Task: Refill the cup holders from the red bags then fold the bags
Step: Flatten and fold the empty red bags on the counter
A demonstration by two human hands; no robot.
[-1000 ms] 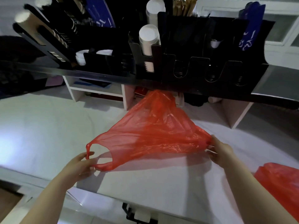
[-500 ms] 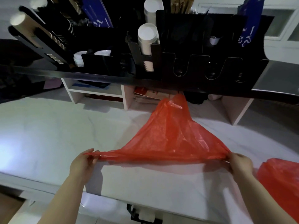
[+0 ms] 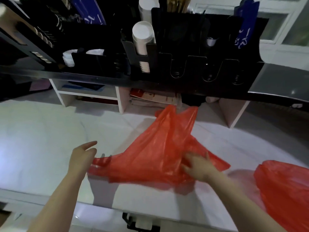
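A thin red bag [image 3: 155, 154] lies spread on the white counter [image 3: 41, 139]. The right hand [image 3: 197, 166] rests on it, fingers [image 3: 187, 158] released and splayed. The left hand [image 3: 82, 158] meets the bag's left end; its grasp cannot be told. A second red bag [image 3: 284, 190] sits at the right. Black cup holders [image 3: 184, 64] stand on the shelf above.
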